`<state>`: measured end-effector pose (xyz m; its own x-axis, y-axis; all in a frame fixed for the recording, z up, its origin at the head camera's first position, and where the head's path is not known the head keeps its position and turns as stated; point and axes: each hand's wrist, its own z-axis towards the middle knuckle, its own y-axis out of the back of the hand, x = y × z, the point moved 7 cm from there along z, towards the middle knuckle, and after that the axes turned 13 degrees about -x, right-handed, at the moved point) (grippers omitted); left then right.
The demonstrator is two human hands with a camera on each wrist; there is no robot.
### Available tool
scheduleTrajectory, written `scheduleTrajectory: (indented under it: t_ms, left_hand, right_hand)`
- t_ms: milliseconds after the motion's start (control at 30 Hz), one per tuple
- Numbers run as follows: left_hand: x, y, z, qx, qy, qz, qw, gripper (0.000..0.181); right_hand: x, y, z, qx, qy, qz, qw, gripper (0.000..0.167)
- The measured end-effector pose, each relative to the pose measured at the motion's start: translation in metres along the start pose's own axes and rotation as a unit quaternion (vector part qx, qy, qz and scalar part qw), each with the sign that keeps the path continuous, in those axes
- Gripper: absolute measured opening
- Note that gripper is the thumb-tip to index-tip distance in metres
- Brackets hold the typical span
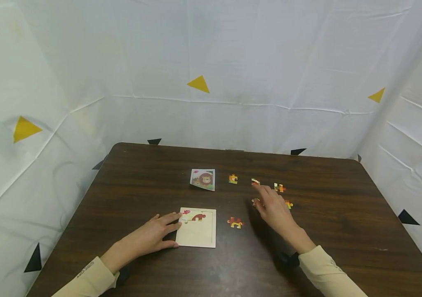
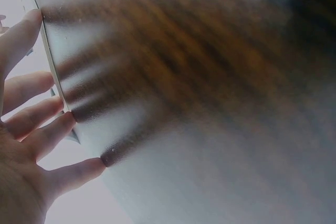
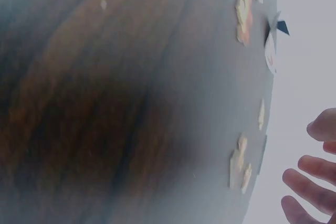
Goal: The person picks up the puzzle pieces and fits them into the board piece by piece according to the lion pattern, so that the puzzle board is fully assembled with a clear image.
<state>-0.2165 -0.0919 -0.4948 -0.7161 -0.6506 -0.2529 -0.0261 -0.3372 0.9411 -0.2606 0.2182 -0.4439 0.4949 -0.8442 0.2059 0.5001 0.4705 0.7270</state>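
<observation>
My left hand [image 1: 156, 233] rests its outstretched fingertips against the left edge of a square cream puzzle board [image 1: 196, 237]. In the left wrist view, those fingers [image 2: 39, 116] are spread along the board's edge. Joined pieces with pink and brown print [image 1: 198, 217] lie in the board's upper left. Over the loose pieces on the right, my right hand [image 1: 275, 212] hovers with relaxed fingers. It is nearest a jigsaw piece [image 1: 255, 181] beyond its fingertips and another piece [image 1: 256, 202] partly hidden by the thumb. The right wrist view shows its fingers [image 3: 310, 190] apart, holding nothing.
A lion picture card [image 1: 203, 180] lies behind the board. Other jigsaw pieces lie around: a red-and-yellow one [image 1: 235, 222] right of the board, one [image 1: 233, 179] beside the card, and two [image 1: 279, 187] [image 1: 289, 204] near the right hand. White sheeting [image 1: 255, 74] surrounds the dark wooden table [image 1: 140, 185].
</observation>
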Motion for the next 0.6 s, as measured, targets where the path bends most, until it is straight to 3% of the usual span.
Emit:
scheduleTrajectory:
  t_ms: [200, 600]
  left_hand:
    - [0.0, 0.0, -0.001, -0.001, 0.003, -0.003, 1.0, 0.06]
    - [-0.001, 0.001, 0.0, -0.002, 0.0, -0.01, 1.0, 0.059]
  right_hand:
    - [-0.012, 0.01, 0.0, -0.018, -0.022, -0.003, 0.9996, 0.049]
    - [-0.025, 0.018, -0.007, -0.008, -0.049, -0.011, 0.9987, 0.051]
